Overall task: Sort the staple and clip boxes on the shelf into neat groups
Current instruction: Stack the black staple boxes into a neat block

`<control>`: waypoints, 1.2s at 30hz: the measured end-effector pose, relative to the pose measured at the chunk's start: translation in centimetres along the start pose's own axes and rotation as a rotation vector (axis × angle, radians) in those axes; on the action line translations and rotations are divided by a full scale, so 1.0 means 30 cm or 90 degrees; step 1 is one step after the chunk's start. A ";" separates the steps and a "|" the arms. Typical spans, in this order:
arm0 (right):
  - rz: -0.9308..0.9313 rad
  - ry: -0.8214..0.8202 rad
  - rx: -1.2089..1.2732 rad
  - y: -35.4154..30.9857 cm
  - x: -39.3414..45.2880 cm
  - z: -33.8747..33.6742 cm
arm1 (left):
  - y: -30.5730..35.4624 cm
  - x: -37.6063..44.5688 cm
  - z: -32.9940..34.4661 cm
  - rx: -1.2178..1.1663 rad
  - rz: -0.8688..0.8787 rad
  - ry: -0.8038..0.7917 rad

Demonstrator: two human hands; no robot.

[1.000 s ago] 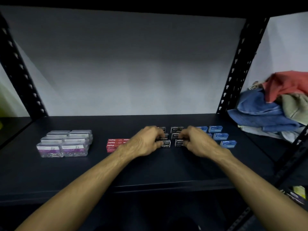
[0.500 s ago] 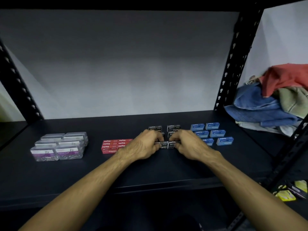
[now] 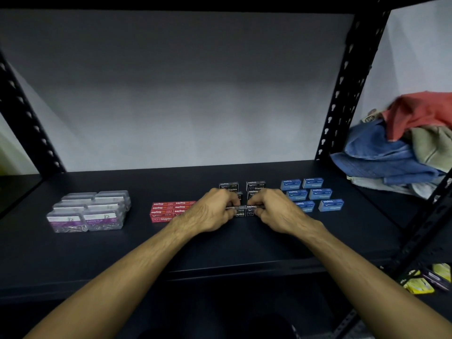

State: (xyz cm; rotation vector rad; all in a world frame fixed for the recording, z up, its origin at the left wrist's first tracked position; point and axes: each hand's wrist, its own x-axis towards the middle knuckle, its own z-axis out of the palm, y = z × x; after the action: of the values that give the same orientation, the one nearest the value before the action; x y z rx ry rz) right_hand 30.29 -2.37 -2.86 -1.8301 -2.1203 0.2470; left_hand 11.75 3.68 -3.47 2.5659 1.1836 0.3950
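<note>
Four groups of small boxes stand on the dark shelf (image 3: 122,253). Clear paper clip boxes (image 3: 89,211) with purple labels sit at the left. Red staple boxes (image 3: 168,210) lie left of centre, packed tight. Black staple boxes (image 3: 244,211) are in the middle in two columns. Blue staple boxes (image 3: 310,194) stand at the right with gaps between them. My left hand (image 3: 212,211) grips the front black box of the left column. My right hand (image 3: 276,211) grips the front black box of the right column. These two front boxes touch side by side.
A heap of folded clothes (image 3: 401,148) lies on the neighbouring shelf at the right, behind a black perforated upright (image 3: 347,81). Another upright (image 3: 27,123) stands at the left. Yellow packets (image 3: 425,282) show on a lower shelf at the bottom right.
Both hands have drawn together, pushing the front black boxes of the two columns against each other. The view has shifted slightly left and up.
</note>
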 end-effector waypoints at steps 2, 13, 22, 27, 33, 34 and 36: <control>-0.001 -0.004 0.002 -0.002 0.001 -0.001 | 0.000 -0.002 0.000 0.000 0.002 -0.003; 0.007 0.002 0.021 0.004 0.019 -0.026 | 0.010 -0.011 -0.047 -0.022 0.010 0.098; 0.044 0.060 -0.003 0.031 0.089 -0.055 | -0.026 0.082 -0.074 -0.017 -0.009 0.072; 0.067 0.020 0.029 0.014 0.116 -0.037 | -0.048 0.108 -0.044 -0.015 0.004 0.038; 0.088 -0.012 0.070 0.041 0.138 -0.023 | -0.051 0.131 -0.026 -0.022 0.003 0.027; 0.087 -0.015 0.079 0.045 0.139 -0.026 | -0.053 0.134 -0.024 -0.026 0.002 0.025; 0.082 -0.018 0.094 0.053 0.140 -0.029 | -0.054 0.135 -0.024 -0.034 0.007 0.019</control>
State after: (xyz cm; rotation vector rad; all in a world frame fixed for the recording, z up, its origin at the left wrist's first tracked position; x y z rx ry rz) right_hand 31.57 1.95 -2.05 -1.8870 -1.9486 0.4506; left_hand 12.90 7.93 -2.89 2.5302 1.1546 0.4620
